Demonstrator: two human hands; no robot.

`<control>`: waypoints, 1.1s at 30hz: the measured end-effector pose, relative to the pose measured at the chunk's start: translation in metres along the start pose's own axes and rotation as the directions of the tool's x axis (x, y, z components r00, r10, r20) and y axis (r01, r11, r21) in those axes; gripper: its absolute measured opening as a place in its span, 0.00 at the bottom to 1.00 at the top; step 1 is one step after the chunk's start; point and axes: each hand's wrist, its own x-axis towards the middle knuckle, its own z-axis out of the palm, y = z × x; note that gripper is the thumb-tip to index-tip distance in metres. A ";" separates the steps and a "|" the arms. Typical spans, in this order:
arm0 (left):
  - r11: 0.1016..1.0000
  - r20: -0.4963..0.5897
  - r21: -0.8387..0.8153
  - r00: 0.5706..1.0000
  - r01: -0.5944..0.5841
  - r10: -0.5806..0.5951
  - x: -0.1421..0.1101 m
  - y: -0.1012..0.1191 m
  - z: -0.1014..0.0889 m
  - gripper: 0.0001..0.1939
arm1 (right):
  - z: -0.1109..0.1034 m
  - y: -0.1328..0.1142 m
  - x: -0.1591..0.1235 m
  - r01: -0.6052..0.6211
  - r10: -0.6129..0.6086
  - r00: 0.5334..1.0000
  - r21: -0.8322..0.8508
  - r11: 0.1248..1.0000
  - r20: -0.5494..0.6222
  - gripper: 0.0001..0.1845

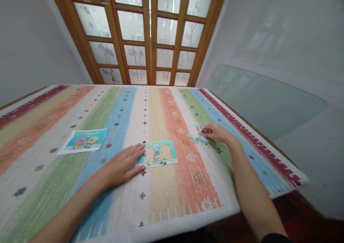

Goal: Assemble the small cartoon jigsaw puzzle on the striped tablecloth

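Note:
A small, partly assembled cartoon jigsaw puzzle (158,153) lies on the striped cloth near the table's middle, with a gap inside its frame. My left hand (122,166) lies flat and open on the cloth, fingertips touching the puzzle's left edge. To the right, loose puzzle pieces (198,138) are scattered on the cloth. My right hand (216,132) rests among them, fingers curled in a pinch on a piece. A printed reference picture (84,140) of the cartoon lies to the left.
The table is covered by a striped, multicoloured woven cloth (80,200). A wooden door with frosted glass panes (150,35) stands behind the table. A glass sheet (263,100) leans against the wall on the right. The table's right edge is close to my right arm.

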 end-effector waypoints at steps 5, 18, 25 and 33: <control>1.000 -0.008 -0.005 1.000 -0.004 0.004 -0.001 -0.002 0.002 0.28 | 0.003 -0.001 0.002 -0.011 0.011 1.000 0.000 1.000 -0.013 0.07; 1.000 -0.011 -0.007 1.000 0.006 -0.006 -0.001 -0.001 0.001 0.28 | -0.005 0.014 -0.005 -0.124 0.124 0.992 0.010 0.992 0.014 0.11; 1.000 -0.001 0.002 1.000 0.005 -0.005 0.000 -0.001 0.000 0.29 | -0.004 0.018 -0.007 -0.166 0.165 0.986 0.025 0.986 0.035 0.09; 1.000 0.021 0.014 1.000 0.009 -0.010 0.000 -0.001 0.000 0.30 | -0.007 0.021 -0.008 -0.197 0.196 0.980 0.020 0.980 0.025 0.10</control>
